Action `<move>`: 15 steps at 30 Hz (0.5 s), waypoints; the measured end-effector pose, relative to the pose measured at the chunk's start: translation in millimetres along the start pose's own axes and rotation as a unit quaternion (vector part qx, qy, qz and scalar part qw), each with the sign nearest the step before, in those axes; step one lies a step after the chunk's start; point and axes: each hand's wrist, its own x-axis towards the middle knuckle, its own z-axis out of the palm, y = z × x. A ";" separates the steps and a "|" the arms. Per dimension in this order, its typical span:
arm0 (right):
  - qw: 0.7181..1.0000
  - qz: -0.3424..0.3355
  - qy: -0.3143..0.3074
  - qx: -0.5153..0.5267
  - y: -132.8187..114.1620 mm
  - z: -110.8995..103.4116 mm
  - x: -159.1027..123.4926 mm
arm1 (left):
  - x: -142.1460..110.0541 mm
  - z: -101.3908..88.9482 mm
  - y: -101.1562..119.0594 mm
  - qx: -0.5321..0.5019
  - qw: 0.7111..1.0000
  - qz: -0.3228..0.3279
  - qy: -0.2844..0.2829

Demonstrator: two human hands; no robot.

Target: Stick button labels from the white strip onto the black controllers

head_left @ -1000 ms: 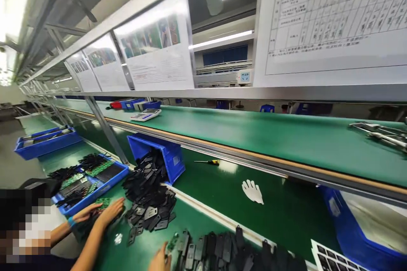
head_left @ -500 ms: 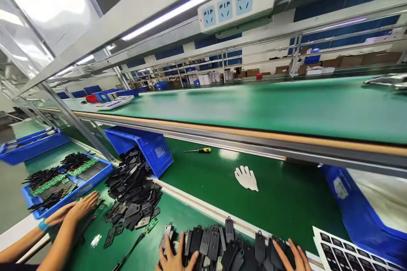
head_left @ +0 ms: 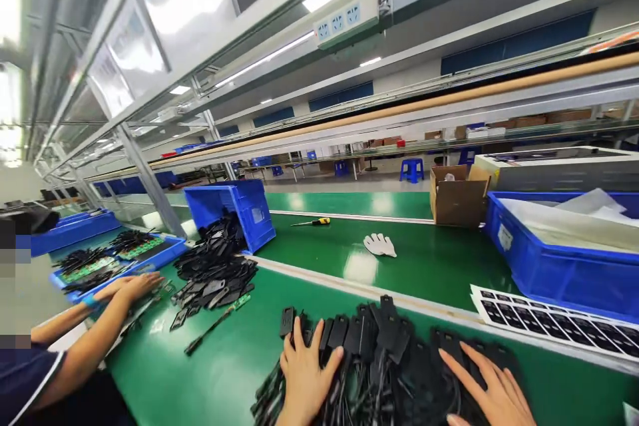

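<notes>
A wide heap of black plastic cases with cables [head_left: 367,339] lies on the green bench in front of me. My left hand [head_left: 307,369] rests on the heap's left part, fingers spread, palm down. On its right part lies my right hand [head_left: 492,386], also with fingers apart. Neither hand grips anything. Farther left, a single cable with a green circuit board [head_left: 219,323] lies alone on the bench. Behind it is a second pile of black cases [head_left: 214,279], spilling from a tipped blue bin [head_left: 257,216].
A co-worker's hands [head_left: 132,286] are at the left, beside a blue tray of circuit boards [head_left: 174,249]. Past the white rail lie a white glove [head_left: 380,245] and a yellow-handled screwdriver [head_left: 319,221]. At right are a label sheet [head_left: 549,323], a blue bin [head_left: 554,273] and a cardboard box [head_left: 456,200].
The view has tilted, showing more of the heap and its cables. My hands remain spread on the heap. The co-worker's hands stay near the tray.
</notes>
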 end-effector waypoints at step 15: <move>0.988 0.041 -0.139 0.047 59.4 -142.5 -122.1 | -206.7 -36.1 199.0 -0.242 0.918 0.187 -0.250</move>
